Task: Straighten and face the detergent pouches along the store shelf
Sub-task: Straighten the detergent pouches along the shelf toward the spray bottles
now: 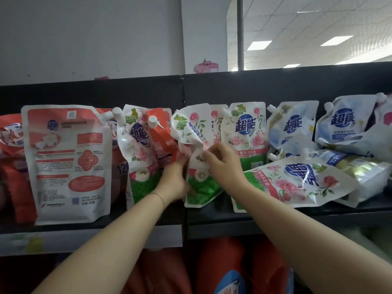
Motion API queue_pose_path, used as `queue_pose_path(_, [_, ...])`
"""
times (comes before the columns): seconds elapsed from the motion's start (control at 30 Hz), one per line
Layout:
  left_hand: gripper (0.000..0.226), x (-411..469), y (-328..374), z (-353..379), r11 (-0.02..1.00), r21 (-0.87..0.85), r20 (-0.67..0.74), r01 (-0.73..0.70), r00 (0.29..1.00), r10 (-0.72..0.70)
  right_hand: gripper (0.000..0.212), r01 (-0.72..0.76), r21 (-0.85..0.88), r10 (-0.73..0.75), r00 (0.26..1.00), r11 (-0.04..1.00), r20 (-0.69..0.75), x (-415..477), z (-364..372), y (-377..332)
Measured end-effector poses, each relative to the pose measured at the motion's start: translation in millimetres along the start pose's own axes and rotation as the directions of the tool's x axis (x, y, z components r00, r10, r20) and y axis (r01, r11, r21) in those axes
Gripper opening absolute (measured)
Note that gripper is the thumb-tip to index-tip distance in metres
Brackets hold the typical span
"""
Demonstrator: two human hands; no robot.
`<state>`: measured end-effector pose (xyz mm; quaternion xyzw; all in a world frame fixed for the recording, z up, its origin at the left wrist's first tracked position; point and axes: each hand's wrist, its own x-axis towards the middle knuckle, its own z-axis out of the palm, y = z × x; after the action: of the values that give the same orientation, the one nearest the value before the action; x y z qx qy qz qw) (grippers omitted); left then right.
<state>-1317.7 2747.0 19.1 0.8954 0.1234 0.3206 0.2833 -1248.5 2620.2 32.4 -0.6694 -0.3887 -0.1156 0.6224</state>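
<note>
- Dark store shelf [212, 215] with a black back panel; pale wall above it, and a tiled ceiling with light panels to the upper right.
- Detergent pouches stand and lie in a ragged row along the shelf, red ones at left, rose-print ones in the middle, blue ones at right.
- Large red-and-white pouch [67, 162] at left stands upright with its printed back side facing out.
- Just right of it, a rose-print pouch [140, 153] leans, its spout cap at the upper left; a red pouch [163, 136] is wedged behind it.
- Crumpled rose-print pouch [197, 158] sits mid-shelf, top folded and creased, green base tilted on the shelf edge.
- Left hand [174, 179] is closed against that pouch's lower left edge; motion blur hides the exact finger hold.
- Right hand [222, 164] pinches the pouch's middle right edge, fingers curled narrow onto the film.
- Upright rose-print pouch [248, 134] stands just right of the held one, facing forward.
- Another rose-print pouch [297, 183] lies flat on its side in front, overhanging the shelf lip.
- Blue-and-white pouches [294, 124] at right are heaped, some upright, some tipped over.
- Red containers [222, 266] show on the level below.
</note>
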Motion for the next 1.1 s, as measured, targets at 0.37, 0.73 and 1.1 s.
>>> queue_pose_path(0.37, [0.034, -40.3, 0.9, 18.4, 0.903, 0.398, -0.263, -0.16, 0.923, 0.28, 0.008, 0.259, -0.378, -0.198, 0.961, 0.889, 0.194, -15.2, -16.5, 19.3])
queue_pose_path(0.73, [0.019, -42.9, 50.7, 51.2, 0.869, 0.39, 0.049, -0.305, 0.949, 0.311, 0.011, 0.305, -0.6, -0.226, 0.952, 0.739, 0.206, -16.4, -68.5, 35.6])
queue_pose_path(1.1, [0.063, -18.7, 138.3, 157.4, 0.82, 0.508, 0.216, -0.262, 0.961, 0.173, 0.015, 0.238, -0.731, -0.215, 0.968, 0.64, 0.127, -10.9, -168.1, 62.7])
